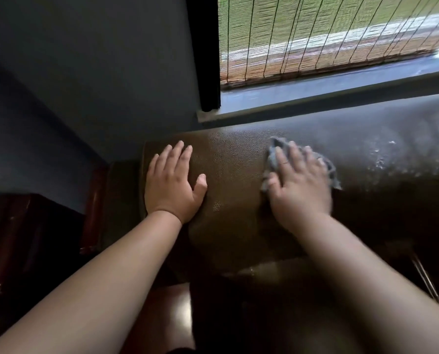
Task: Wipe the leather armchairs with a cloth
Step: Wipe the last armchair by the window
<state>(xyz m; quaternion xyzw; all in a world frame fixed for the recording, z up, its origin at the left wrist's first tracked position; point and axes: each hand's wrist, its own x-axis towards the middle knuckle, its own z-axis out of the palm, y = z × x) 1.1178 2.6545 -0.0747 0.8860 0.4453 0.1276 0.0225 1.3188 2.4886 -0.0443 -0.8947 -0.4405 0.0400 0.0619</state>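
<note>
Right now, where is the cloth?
The grey cloth lies right of centre in the head view, pressed under the right hand on top of the leather armchair's back, just below the window sill.

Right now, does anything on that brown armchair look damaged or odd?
Yes: right of the cloth under the right hand, the leather of the armchair shows pale speckled patches. They could be wetness or wear; the blurred picture cannot settle which.

Dim room, daylight through the window blind [315, 34], wide-angle bending at edges, slight motion blur
</note>
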